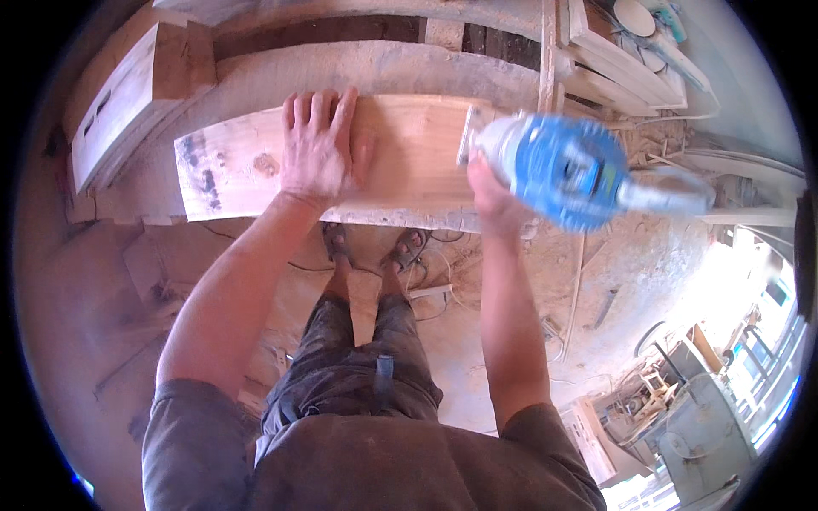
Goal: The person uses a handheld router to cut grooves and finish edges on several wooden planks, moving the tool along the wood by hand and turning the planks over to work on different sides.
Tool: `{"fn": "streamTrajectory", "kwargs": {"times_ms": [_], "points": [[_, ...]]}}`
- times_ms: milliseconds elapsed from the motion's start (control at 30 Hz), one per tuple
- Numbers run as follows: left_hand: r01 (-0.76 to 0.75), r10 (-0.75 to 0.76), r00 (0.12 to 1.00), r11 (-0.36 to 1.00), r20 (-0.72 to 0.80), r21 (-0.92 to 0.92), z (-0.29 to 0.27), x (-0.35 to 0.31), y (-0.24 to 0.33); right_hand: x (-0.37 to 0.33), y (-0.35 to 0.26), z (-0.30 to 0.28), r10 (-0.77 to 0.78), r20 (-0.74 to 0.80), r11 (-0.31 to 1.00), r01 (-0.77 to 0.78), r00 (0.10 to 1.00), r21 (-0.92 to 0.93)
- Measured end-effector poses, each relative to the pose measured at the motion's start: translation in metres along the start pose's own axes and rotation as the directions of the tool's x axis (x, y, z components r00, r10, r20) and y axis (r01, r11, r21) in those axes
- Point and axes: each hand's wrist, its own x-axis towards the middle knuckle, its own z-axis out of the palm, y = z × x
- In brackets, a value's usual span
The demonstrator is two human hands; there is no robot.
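Observation:
A pale wooden board (400, 162) with a knot and dark smudges at its left end lies across the workbench. My left hand (319, 149) rests flat on it, fingers stretched toward the far edge and slightly apart. At the right end of the board, my right hand (497, 194) is closed round a blue power sander (567, 170). The sander looks smeared by motion, and its flat square pad (470, 134) is at the board's surface. Its body hides the board's right end, and my right fingers are partly hidden.
A thick wooden block (141, 94) with a slot stands at the bench's left. Stacked boards (626, 72) and a white-disc tool (637, 19) sit at the far right. Cords cross the dusty floor (545, 281) around my feet. Machinery (699, 426) stands at the lower right.

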Motion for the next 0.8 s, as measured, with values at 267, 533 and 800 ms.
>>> {"fn": "streamTrajectory", "kwargs": {"times_ms": [267,533,800], "points": [[0.045,-0.045,0.999,0.999,0.021,0.008,-0.001,0.003,-0.002,-0.020,-0.042,-0.020,0.066,0.017,0.987,-0.063,0.998,-0.147],[-0.002,0.005,0.999,0.998,0.054,-0.056,-0.005,0.004,-0.005,-0.057,-0.026,-0.043,-0.116,0.000,0.893,0.105,0.993,-0.437],[0.003,0.004,0.996,0.997,0.094,-0.077,-0.010,0.007,-0.006,-0.026,0.001,-0.004,-0.047,0.122,0.966,0.076,0.991,-0.247]]}}
